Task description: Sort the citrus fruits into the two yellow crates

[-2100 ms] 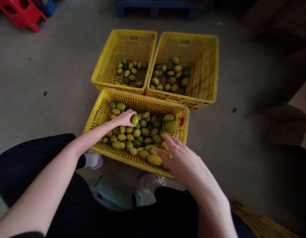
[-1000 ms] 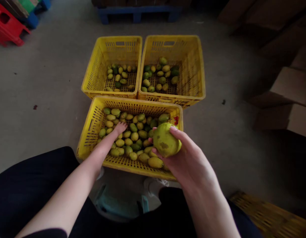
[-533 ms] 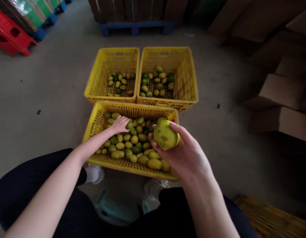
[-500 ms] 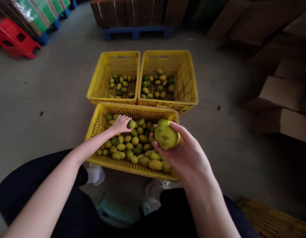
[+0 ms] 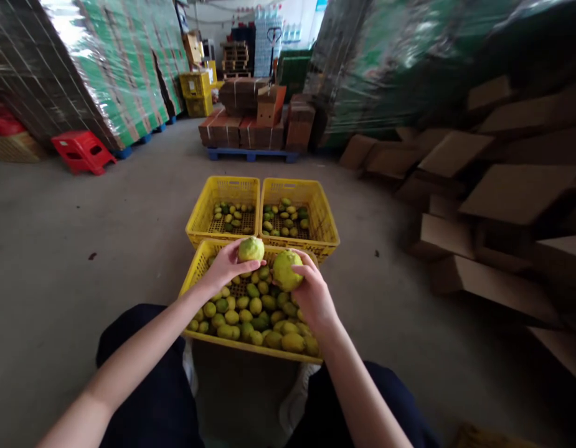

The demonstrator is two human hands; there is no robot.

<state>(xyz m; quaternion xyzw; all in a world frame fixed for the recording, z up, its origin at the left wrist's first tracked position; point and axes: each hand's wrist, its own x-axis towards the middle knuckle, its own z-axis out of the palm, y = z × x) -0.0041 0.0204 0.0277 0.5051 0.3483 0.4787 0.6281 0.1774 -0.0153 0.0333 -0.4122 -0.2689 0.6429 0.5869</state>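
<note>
Over the near yellow crate, my left hand grips a pale green-yellow lemon between thumb and fingers. My right hand is wrapped round a larger, bumpy green-yellow lemon, just right of the first one. The two fruits are close but apart. Below both hands, many green and yellow lemons fill much of the near crate. Beyond it stand a far left yellow crate and a far right yellow crate, side by side, each with several smaller lemons on its slotted floor.
Flattened and folded cardboard boxes lie heaped on the right. A red stool stands at the left by wrapped green stacks. Ahead, bundled cardboard rests on a blue pallet. My knees flank the near crate.
My view has tilted up, showing more of the warehouse. My left hand has risen out of the crate with a lemon, beside the right hand's. The right hand has turned its lemon.
</note>
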